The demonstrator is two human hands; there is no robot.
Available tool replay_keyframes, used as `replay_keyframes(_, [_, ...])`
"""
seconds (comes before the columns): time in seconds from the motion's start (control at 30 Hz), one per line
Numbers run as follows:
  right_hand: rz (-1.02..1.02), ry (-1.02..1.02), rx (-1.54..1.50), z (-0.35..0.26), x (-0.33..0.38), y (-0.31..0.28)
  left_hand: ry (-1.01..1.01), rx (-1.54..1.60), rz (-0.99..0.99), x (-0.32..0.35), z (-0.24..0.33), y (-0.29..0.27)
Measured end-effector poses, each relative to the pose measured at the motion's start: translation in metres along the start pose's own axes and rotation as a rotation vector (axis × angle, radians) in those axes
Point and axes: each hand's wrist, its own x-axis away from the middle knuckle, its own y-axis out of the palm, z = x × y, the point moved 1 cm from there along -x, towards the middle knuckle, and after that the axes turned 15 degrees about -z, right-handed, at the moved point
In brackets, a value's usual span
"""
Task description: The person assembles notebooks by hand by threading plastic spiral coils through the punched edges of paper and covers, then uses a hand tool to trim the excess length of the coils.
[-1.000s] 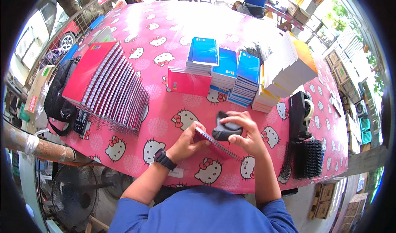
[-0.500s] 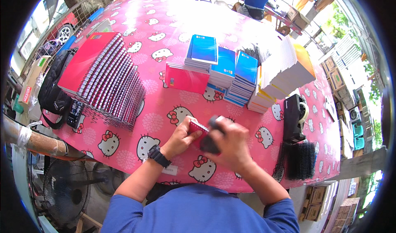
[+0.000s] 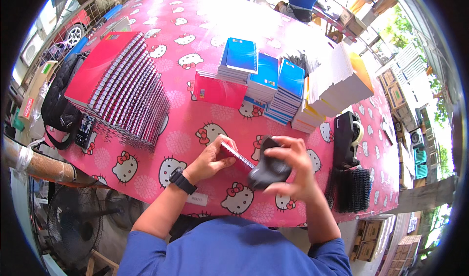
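My left hand [image 3: 215,160], with a black watch at the wrist, pinches a thin red notebook [image 3: 238,155] on its edge, white spiral binding upward. At the notebook's near right end is a rounded black handheld tool [image 3: 267,171], its exact kind unclear. My right hand [image 3: 293,166] grips this tool from the right, fingers over its top and thumb lower down. To the left stands a tall stack of red spiral notebooks [image 3: 105,63]. Beyond my hands are stacks of blue-covered booklets [image 3: 266,73] and a red-covered stack [image 3: 220,90].
A black tape dispenser [image 3: 346,139] and a bundle of black binding coils [image 3: 354,190] sit at the right. White page stacks [image 3: 337,81] stand behind them. A black bag [image 3: 61,107] lies left, near a fan [image 3: 73,222]. Another person [image 3: 302,0] is at the far side.
My right hand and the black tool have shifted slightly right, and the tool shows more plainly. The notebook's bound edge is more exposed, while my left hand has moved slightly left.
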Motion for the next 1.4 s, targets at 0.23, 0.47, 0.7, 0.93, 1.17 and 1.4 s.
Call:
replay_keyframes(0.23, [-0.251, 0.109, -0.501, 0.052, -0.002, 0.027, -0.099, -0.012, -0.120, -0.003, -0.002, 0.000])
replay_keyframes(0.47, [-0.209, 0.102, -0.410, 0.046, -0.023, 0.027, -0.119, -0.043, -0.123, -0.001, 0.000, -0.001])
replay_keyframes(0.7, [-0.118, 0.162, -0.134, 0.043, -0.036, 0.028, -0.139, -0.036, -0.151, -0.003, -0.002, -0.003])
replay_keyframes(0.93, [-0.104, 0.200, -0.169, 0.052, -0.035, 0.032, -0.109, -0.137, -0.063, -0.004, -0.003, 0.001])
replay_keyframes(1.17, [0.178, 0.062, 0.093, 0.018, -0.029, 0.018, -0.106, -0.323, -0.010, -0.010, 0.024, 0.013])
replay_keyframes(1.4, [0.164, 0.007, -0.271, -0.015, -0.029, 0.033, 0.032, -0.555, 0.070, -0.012, 0.071, 0.030])
